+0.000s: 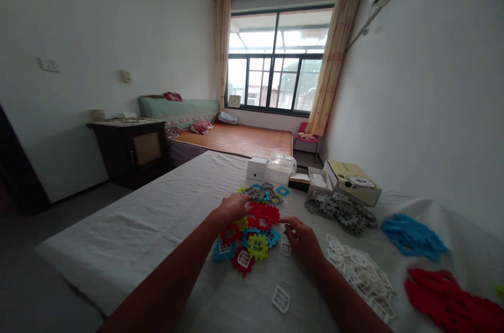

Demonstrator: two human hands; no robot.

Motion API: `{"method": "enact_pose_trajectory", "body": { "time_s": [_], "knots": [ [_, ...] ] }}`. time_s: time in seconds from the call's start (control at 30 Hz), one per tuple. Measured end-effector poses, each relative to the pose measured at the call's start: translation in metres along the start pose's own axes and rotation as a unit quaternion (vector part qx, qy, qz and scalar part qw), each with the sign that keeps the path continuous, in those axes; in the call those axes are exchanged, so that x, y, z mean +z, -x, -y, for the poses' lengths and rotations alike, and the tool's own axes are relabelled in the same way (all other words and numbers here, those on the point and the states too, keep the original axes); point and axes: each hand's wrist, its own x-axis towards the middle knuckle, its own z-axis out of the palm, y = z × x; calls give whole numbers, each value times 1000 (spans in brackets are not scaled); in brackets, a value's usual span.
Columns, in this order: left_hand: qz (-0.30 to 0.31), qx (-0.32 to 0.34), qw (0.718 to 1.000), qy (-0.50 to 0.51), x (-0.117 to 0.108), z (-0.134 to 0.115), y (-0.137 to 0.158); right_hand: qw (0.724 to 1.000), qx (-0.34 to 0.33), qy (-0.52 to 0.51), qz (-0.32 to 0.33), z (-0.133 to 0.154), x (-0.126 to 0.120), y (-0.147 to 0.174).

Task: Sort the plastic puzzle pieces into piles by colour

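My left hand reaches in from the left, its bent fingers closed at the left edge of a red toothed building piece. On the other side, my right hand has its index fingertip at the red piece's right edge, the other fingers curled in. Below the red piece lies a cluster of interlocking plastic pieces: a lime-green one, a blue one with a white window insert and a red one with a white window insert. Grey and blue pieces sit just behind.
Loose white window inserts lie near the front. To the right are piles of white inserts, grey pieces, blue pieces and red pieces. Behind stand a yellow box, a clear plastic container and a white box.
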Motion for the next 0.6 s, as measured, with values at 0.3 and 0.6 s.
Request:
{"method": "enact_pose_trajectory", "body": {
  "time_s": [0.3,0.6],
  "knots": [
    [-47,66,997,-3,1,24,11,1000,5,-8,-20,-5,1,-1],
    [-46,67,996,33,22,2,-73,1000,-7,2,-13,-6,-3,1]
  ]
}}
